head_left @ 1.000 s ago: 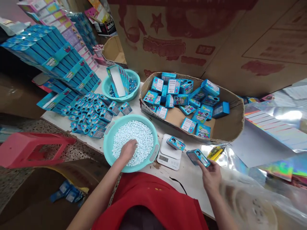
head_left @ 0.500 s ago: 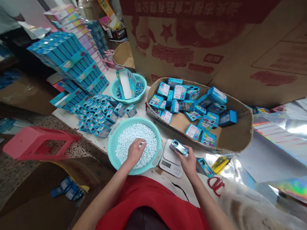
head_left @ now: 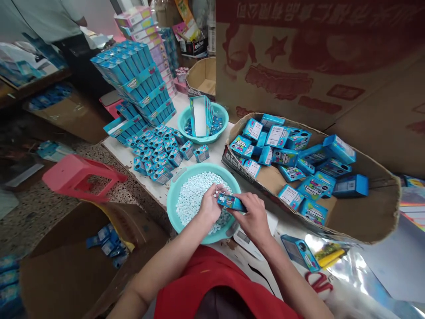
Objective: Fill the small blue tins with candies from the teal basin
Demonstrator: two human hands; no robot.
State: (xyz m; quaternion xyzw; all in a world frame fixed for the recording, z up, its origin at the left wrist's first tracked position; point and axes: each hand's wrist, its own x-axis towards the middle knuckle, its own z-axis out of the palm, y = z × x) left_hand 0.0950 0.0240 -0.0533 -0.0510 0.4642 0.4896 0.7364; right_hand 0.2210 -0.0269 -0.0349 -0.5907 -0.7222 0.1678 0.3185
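Note:
My right hand (head_left: 254, 216) grips a small blue candy box (head_left: 234, 203), tilted over the basin with its end turned toward my left hand. Cupped at that end, my left hand (head_left: 211, 204) holds a few small white candies, some showing between the fingers and the box. Under both hands is a turquoise basin (head_left: 172, 188) heaped with white candies (head_left: 192, 190). A white scale (head_left: 247, 241) lies partly hidden beneath my right hand and forearm.
A cut-down carton (head_left: 381, 212) of blue boxes stands at the right. Small boxes (head_left: 156, 153) cluster on the left, before tall stacked boxes (head_left: 136, 84). Behind is another turquoise basin (head_left: 202, 140). Red scissors (head_left: 318, 282) and another blue box (head_left: 300, 252) lie at right.
My right hand has brought the blue box from above the scale leftward over the basin. My left hand has come up from the candies to meet the box's end. The view has shifted left.

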